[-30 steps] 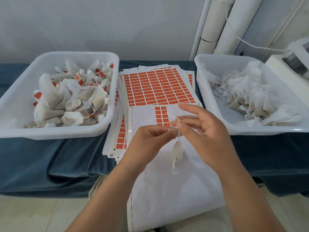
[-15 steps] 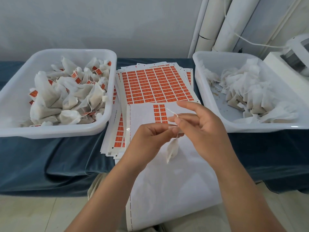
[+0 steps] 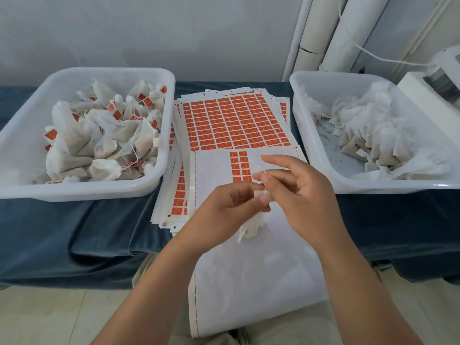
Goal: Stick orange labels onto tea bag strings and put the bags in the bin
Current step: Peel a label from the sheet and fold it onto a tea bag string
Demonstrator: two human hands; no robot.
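A white tea bag (image 3: 250,227) hangs by its string below my two hands, over a nearly bare label sheet (image 3: 249,270). My left hand (image 3: 224,210) pinches a small white tag at the top of the string. My right hand (image 3: 303,192) pinches the thin string (image 3: 256,165) just above it, the other fingers spread. A few orange labels (image 3: 239,165) remain on that sheet just beyond my fingers. The left bin (image 3: 82,188) holds labelled bags; the right bin (image 3: 361,180) holds bags without labels.
A stack of full orange label sheets (image 3: 234,123) lies between the two bins on a blue cloth (image 3: 74,232). White pipes (image 3: 323,33) stand against the wall at the back right. A white machine (image 3: 438,78) sits at the far right edge.
The hands keep the same hold. The hanging tea bag has swung slightly to the left and the view has shifted a little.
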